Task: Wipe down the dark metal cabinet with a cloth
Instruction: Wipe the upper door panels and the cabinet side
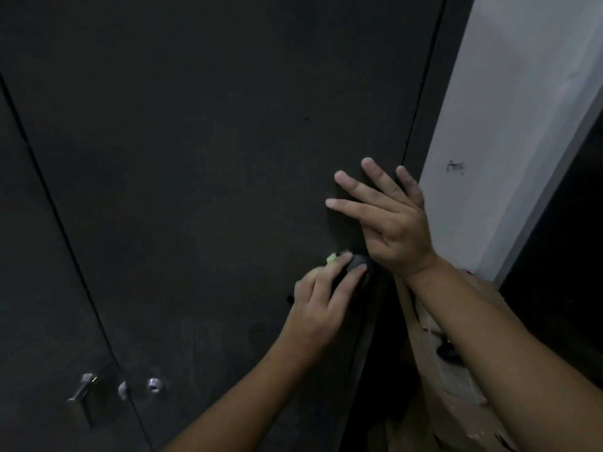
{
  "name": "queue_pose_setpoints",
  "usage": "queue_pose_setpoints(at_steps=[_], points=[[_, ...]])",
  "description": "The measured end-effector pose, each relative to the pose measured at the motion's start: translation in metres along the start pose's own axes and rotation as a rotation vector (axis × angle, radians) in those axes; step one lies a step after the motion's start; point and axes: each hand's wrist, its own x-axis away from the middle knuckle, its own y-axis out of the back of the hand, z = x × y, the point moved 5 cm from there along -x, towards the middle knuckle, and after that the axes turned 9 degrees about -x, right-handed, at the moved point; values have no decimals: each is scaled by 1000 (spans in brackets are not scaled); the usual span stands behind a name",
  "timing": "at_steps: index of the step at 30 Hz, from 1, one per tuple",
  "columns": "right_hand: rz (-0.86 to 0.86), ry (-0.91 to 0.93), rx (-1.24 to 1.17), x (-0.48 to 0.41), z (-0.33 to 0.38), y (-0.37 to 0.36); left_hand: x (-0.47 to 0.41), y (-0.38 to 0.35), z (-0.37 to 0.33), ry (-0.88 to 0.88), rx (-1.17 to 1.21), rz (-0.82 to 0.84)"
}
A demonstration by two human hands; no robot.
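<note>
The left hand is wiping the cabinet, fingers gripping the cloth. The right hand, at one o'clock, is leaning, fingers spread. Next, probably sliding toward nine o'clock.

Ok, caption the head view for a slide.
Left hand holds cloth on cabinet door; right hand spread flat above.
</note>
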Motion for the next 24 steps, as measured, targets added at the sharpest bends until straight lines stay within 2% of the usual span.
queue_pose_setpoints(at_steps=[3, 5, 7, 10, 15, 19, 24], points=[[-2, -82, -203, -2, -4, 8, -15, -3, -14, 44, 17, -38], [15, -123, -275, -3, -4, 12, -15, -9, -26, -36, -8, -19], [55, -139, -335, -3, -4, 17, -9, -20, -42, -191, -62, 57], [138, -118, -350, -3, -10, 27, 11, -34, -57, -368, -108, 177], [222, -110, -272, -3, -11, 31, 46, -25, -30, -389, -142, 298], [214, -137, -278, 3, -11, 23, 26, 0, 2, -238, -139, 210], [152, -133, -251, 7, -8, 19, -23, 23, 24, 73, -74, -41]])
